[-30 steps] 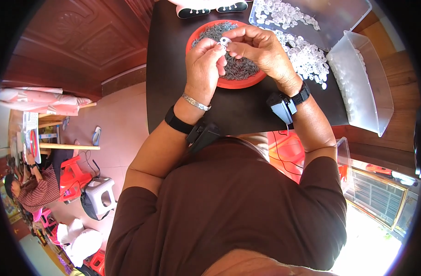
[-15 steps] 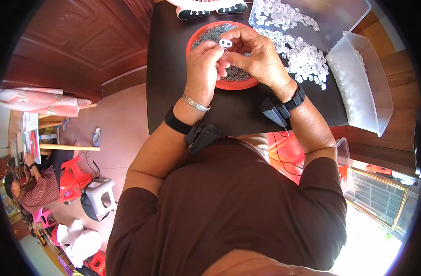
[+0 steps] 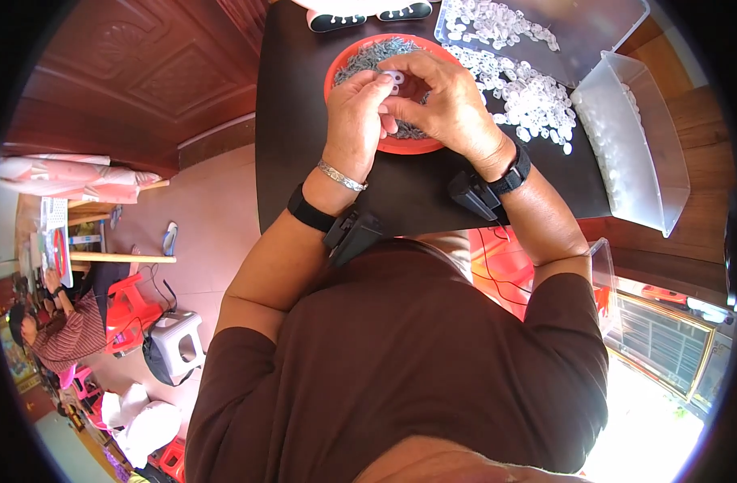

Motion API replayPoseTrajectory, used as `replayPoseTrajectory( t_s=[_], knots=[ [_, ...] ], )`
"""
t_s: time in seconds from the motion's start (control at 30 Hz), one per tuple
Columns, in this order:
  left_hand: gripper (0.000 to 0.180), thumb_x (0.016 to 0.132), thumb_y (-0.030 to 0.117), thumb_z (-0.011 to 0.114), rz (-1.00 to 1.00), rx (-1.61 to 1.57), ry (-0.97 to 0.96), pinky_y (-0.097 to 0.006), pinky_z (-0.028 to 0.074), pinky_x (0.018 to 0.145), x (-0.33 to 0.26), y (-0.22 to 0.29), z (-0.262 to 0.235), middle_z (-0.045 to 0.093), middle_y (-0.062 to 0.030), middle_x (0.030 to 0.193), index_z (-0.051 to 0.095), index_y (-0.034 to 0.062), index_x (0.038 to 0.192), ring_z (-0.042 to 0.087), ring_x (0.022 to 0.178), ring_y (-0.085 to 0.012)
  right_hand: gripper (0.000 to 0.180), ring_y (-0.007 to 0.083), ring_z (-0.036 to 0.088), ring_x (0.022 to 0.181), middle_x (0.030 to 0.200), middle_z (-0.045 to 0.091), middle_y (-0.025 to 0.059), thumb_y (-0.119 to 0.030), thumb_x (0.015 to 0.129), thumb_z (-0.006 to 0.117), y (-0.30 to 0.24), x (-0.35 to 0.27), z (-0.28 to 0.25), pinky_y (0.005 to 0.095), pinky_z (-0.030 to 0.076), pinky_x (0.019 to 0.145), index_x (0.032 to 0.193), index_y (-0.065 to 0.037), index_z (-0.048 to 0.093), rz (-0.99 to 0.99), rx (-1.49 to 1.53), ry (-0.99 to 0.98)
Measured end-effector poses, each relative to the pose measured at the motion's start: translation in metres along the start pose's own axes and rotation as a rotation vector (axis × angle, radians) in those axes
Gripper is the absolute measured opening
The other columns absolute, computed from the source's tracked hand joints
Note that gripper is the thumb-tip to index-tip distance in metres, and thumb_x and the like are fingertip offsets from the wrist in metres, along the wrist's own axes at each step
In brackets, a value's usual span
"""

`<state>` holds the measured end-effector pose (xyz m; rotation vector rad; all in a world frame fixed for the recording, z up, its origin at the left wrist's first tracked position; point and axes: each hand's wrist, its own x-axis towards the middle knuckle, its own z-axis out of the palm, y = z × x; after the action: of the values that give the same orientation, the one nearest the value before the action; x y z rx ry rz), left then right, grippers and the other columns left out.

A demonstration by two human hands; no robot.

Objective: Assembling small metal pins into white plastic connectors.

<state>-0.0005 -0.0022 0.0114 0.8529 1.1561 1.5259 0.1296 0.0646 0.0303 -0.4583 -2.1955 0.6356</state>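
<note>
A small white plastic piece with two holes (image 3: pixel 396 79) is pinched at the fingertips of my left hand (image 3: pixel 353 113), partly covered by the fingers. My right hand (image 3: pixel 450 103) curls around the same piece from the other side, its index finger above and its thumb below. Whether its hidden fingertips hold anything besides is not visible. Both hands are over a red-orange round bowl (image 3: pixel 409 147) filled with grey screw-like parts (image 3: pixel 376 55). Right of the bowl, many small white plastic pieces (image 3: pixel 536 101) lie heaped on the dark table (image 3: pixel 300 121).
A clear bin (image 3: pixel 574 40) with white pieces lies at the table's far right. Another translucent bin (image 3: pixel 642 153) stands at its right edge. Black boxes (image 3: pixel 354 233) are strapped to my wrists. A person in a striped top (image 3: pixel 67 330) sits far left, near stools (image 3: pixel 174 342).
The white piece has tilted and is now more covered by my fingers. My right hand has shifted slightly left and its wrist has turned a little.
</note>
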Motion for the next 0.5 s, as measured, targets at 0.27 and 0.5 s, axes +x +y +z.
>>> replayPoseTrajectory(
  t_s=[0.27,0.5],
  knots=[
    [0.021,0.089,0.020,0.051,0.012,-0.081,0.013,-0.021,0.038,0.045,0.0025,-0.0038,-0.0026,0.062,-0.0081,0.066,0.058,0.0008,0.090,0.054,0.049,-0.0121,0.028,0.0198,0.065,0.073,0.088,0.065,0.0080,-0.014,0.076,0.072,-0.0009,-0.0014,0.0006,0.0274,0.051,0.066,0.101,-0.004,0.063,0.002,-0.124,-0.034],
    [0.021,0.088,0.021,0.050,0.012,-0.088,-0.010,-0.021,0.039,0.046,0.0026,-0.0040,-0.0042,0.062,-0.0087,0.066,0.057,0.0008,0.090,0.054,0.050,-0.0128,0.027,0.0199,0.065,0.071,0.084,0.066,0.0079,-0.016,0.077,0.072,-0.0027,-0.0013,-0.0001,0.0274,0.052,0.065,0.100,-0.004,0.063,0.034,-0.064,-0.041]
  ],
)
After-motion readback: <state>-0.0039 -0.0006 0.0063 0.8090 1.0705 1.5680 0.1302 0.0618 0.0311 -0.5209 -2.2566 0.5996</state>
